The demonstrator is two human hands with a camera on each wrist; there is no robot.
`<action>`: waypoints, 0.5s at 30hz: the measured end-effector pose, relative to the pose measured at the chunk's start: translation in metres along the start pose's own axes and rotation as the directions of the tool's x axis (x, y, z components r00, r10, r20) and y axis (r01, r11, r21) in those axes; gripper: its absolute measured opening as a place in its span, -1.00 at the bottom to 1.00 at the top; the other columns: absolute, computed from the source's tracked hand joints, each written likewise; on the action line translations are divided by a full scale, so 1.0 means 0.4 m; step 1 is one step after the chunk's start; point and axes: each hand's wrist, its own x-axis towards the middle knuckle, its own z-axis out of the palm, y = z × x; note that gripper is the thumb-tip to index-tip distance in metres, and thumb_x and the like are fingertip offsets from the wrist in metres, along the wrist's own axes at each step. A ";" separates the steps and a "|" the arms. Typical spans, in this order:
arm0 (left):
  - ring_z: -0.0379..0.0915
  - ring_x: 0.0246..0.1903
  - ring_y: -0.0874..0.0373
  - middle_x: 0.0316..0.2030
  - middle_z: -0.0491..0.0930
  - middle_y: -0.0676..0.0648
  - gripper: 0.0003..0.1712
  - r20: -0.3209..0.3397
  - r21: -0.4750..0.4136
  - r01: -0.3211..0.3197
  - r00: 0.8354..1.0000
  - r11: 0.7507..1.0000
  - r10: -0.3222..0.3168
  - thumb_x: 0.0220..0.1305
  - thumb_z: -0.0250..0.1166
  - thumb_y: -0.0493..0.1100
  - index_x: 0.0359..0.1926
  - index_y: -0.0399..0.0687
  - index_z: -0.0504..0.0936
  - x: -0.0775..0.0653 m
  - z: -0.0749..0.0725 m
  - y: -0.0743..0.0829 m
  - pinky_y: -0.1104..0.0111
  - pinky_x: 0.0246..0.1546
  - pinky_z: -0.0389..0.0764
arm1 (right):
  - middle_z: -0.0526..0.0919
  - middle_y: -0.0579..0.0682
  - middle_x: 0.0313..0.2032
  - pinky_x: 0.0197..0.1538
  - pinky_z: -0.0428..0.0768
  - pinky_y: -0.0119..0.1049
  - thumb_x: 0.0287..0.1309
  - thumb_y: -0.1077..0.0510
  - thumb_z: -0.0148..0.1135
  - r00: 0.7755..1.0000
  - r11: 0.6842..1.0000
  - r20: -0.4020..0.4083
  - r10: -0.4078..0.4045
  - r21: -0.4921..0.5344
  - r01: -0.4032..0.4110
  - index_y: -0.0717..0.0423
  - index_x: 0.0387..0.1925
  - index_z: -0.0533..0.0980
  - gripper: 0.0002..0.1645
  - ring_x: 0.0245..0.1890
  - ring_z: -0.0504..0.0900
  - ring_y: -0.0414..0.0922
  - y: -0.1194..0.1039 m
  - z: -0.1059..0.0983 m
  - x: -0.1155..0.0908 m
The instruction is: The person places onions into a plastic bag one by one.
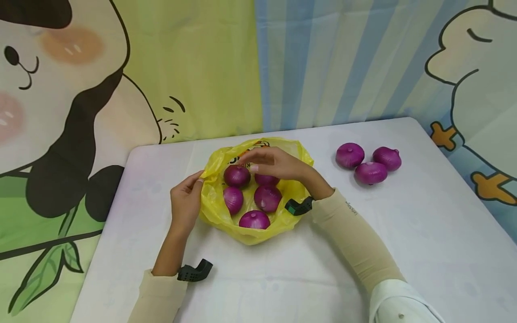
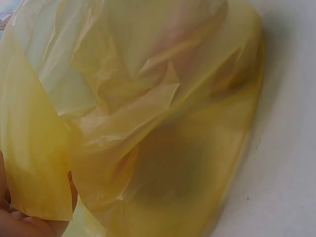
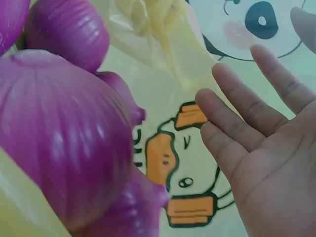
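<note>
Loading appears underway: my left fingers pinch the crinkled yellow plastic bag, my right fingers extend empty; next, presumably, grasp an outlying round purple onion.

White table, cartoon-printed backdrop, yellow panel, blue stripes

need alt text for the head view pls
A person's left grip pinches the rim of a yellow plastic bag with five purple onions visible; the empty right grip is over its mouth. Three more onions sit to the right on a white table.
</note>
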 end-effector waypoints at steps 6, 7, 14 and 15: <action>0.58 -0.08 0.12 0.01 0.62 -0.13 -0.68 -0.007 0.005 0.003 1.000 1.000 -0.003 0.44 0.12 -0.18 0.10 -0.17 0.65 -0.003 -0.005 0.003 0.45 -0.14 0.62 | 0.52 0.15 0.15 0.25 0.43 -0.12 0.37 0.08 0.12 1.000 1.000 -0.026 0.008 -0.015 -0.008 0.31 0.18 0.46 -0.53 0.20 0.46 0.02 -0.016 -0.024 -0.026; 0.58 -0.08 0.12 0.01 0.62 -0.13 -0.68 -0.005 0.003 0.002 1.000 1.000 -0.002 0.44 0.12 -0.18 0.10 -0.17 0.64 -0.003 -0.005 0.003 0.45 -0.14 0.62 | 0.52 0.16 0.16 0.26 0.42 -0.12 0.37 0.05 0.13 0.999 1.000 -0.032 0.014 -0.015 -0.014 0.31 0.18 0.46 -0.50 0.20 0.46 0.00 -0.018 -0.029 -0.033; 0.59 -0.09 0.12 0.00 0.62 -0.14 -0.68 -0.002 -0.012 -0.004 1.000 1.000 0.004 0.44 0.12 -0.19 0.09 -0.18 0.64 -0.002 -0.003 0.001 0.44 -0.14 0.62 | 0.51 0.23 0.16 0.29 0.36 -0.02 0.36 -0.02 0.16 0.996 0.998 -0.074 0.041 -0.042 -0.044 0.32 0.19 0.45 -0.44 0.22 0.45 -0.01 -0.025 -0.071 -0.086; 0.58 -0.09 0.12 0.00 0.62 -0.14 -0.68 -0.001 -0.011 -0.006 1.000 1.000 0.006 0.44 0.12 -0.19 0.09 -0.17 0.64 -0.002 -0.003 0.001 0.44 -0.14 0.62 | 0.50 0.26 0.16 0.30 0.36 -0.03 0.37 0.02 0.14 0.996 0.998 -0.081 0.038 -0.053 -0.042 0.33 0.19 0.45 -0.47 0.21 0.45 -0.01 -0.029 -0.077 -0.093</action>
